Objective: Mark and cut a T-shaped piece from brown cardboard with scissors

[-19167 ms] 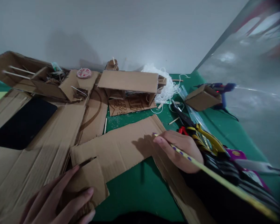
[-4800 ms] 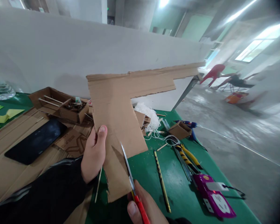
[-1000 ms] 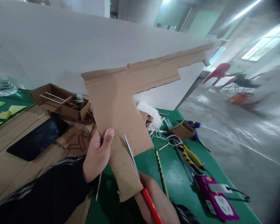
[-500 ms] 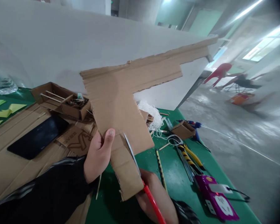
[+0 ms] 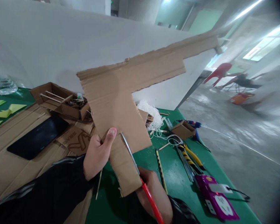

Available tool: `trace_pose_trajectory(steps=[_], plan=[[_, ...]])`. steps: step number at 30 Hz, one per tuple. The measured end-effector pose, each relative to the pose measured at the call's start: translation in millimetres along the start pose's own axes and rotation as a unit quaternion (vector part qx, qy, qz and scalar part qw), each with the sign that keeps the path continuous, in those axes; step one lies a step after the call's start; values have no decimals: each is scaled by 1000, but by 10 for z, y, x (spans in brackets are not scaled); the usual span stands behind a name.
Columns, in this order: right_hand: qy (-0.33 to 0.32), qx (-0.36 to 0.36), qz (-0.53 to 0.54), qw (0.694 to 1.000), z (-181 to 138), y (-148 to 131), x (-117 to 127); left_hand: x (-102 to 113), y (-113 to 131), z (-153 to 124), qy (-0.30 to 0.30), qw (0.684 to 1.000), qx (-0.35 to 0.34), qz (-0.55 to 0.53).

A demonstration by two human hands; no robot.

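Note:
A large piece of cardboard (image 5: 121, 90), cut in an angular outline with a long arm to the upper right, is held up above the table. My left hand (image 5: 99, 152) grips its left edge, thumb on the near face and the other fingers hidden behind. My right hand (image 5: 151, 189) is closed on a pair of red-handled scissors (image 5: 150, 199). One blade lies across the front of the cardboard, along the side of its lower strip, with its tip right of my left thumb. The other blade is hidden behind the sheet.
On the green table (image 5: 177, 174) lie a purple power strip (image 5: 216, 196), yellow-and-black pliers (image 5: 192, 157), a patterned stick (image 5: 161, 169), white string (image 5: 151, 115) and a glue gun (image 5: 191, 123). Leftward are a black phone (image 5: 38, 137) and a divided cardboard box (image 5: 60, 101).
The cardboard has shifted slightly left at its lower part, its long arm reaching a little farther right and up. My right hand and the scissors have moved slightly left with it.

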State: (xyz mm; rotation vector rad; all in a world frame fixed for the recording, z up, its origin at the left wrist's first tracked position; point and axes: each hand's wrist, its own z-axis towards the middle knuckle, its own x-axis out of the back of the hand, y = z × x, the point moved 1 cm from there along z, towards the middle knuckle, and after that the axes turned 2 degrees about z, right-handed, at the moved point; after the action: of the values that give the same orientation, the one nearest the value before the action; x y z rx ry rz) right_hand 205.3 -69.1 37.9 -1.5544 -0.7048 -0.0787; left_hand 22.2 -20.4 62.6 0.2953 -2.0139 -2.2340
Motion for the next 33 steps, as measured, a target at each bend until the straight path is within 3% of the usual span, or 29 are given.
trace_pose_trajectory(steps=[6, 22, 33], plan=[[-32, 33, -2, 999, -15, -26, 44, -5, 15, 3, -29, 1000, -7, -7], [-25, 35, 6, 999, -21, -26, 40, -3, 55, -3, -45, 999, -12, 28], [-12, -4, 43, 999, 7, 22, 6, -4, 27, 9, -45, 999, -13, 16]])
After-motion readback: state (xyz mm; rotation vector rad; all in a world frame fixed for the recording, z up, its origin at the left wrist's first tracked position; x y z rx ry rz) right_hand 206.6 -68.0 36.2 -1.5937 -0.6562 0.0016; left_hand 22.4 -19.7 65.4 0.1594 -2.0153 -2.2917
